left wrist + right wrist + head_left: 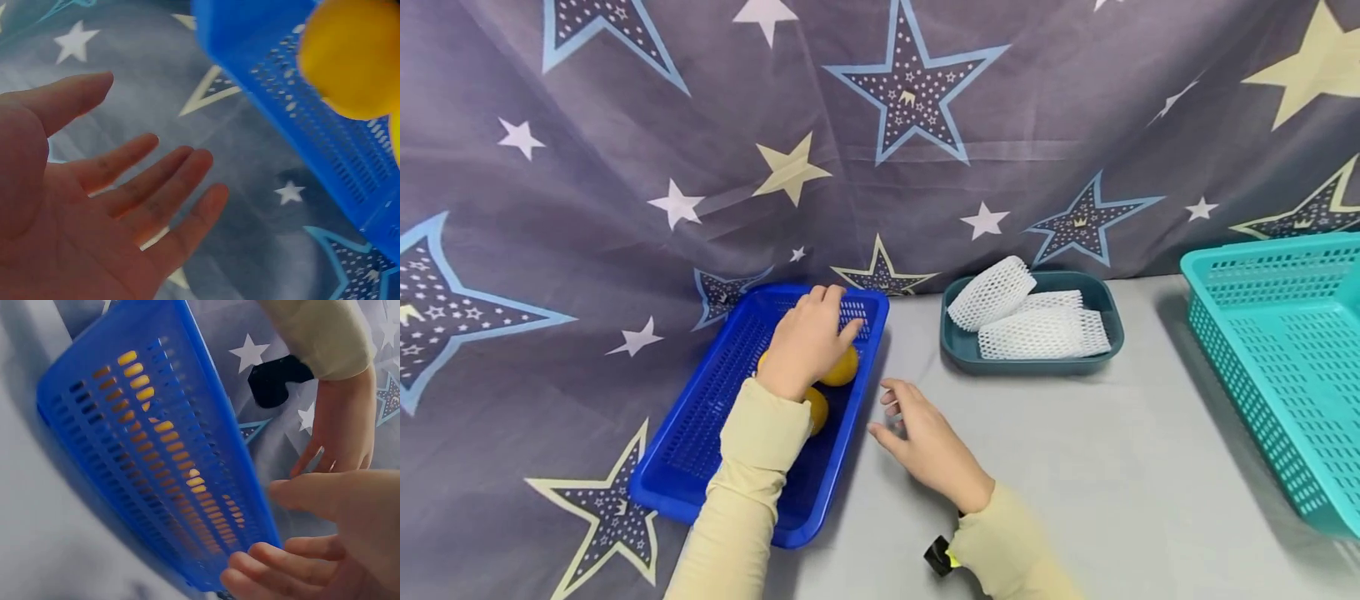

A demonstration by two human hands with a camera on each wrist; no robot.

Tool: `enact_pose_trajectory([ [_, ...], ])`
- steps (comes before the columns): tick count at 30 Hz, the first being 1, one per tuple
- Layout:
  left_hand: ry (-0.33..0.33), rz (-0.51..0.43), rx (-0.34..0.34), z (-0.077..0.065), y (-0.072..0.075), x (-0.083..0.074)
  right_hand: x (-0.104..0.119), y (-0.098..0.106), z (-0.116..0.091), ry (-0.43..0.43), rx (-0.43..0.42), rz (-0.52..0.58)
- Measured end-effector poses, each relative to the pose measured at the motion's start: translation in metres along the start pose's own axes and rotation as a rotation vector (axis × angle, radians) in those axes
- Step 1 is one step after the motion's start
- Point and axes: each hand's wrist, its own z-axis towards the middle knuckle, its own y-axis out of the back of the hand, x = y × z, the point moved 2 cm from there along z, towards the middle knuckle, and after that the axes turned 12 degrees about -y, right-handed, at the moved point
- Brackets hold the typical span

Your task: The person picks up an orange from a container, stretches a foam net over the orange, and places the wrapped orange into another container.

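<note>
My left hand (808, 337) hovers over the blue basket (688, 504) with its fingers loosely extended. In the left wrist view the palm (75, 231) faces the camera and holds nothing. Round oranges (841, 367) lie in the basket, partly hidden by this hand and its sleeve; one orange (353, 59) shows at the left wrist view's upper right. My right hand (936, 450) is just right of the basket, fingers relaxed and slightly bent, with nothing in it. From the right wrist, its fingertips (250, 569) overlap the basket's slotted side wall (144, 444), orange showing through the slots.
A dark teal tray (1030, 367) at the back holds several white foam net sleeves (1030, 333). A large turquoise basket (1247, 392) stands at the far right of the grey-white table (1120, 475). Star-patterned cloth (865, 200) hangs behind and along the left.
</note>
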Motion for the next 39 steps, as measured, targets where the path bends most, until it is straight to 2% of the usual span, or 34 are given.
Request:
enact_pose_trajectory([
  [4,0.009,-0.015,0.076,0.003,-0.009,0.013,-0.004,-0.009,0.002,-0.037,0.054,0.134],
  [10,0.037,-0.053,0.166,0.004,-0.020,0.028,-0.009,-0.017,0.006,-0.110,0.088,0.293],
  [18,0.099,-0.103,0.291,0.003,-0.035,0.046,-0.010,-0.035,0.006,-0.224,0.270,0.617],
  [24,0.143,-0.115,0.331,0.004,-0.042,0.053,-0.007,-0.041,0.005,-0.261,0.267,0.792],
  [29,0.160,-0.142,0.362,0.007,-0.051,0.058,-0.005,-0.044,0.005,-0.288,0.246,0.881],
  [39,0.195,-0.149,0.360,0.009,-0.059,0.064,-0.005,-0.044,0.005,-0.306,0.244,0.901],
])
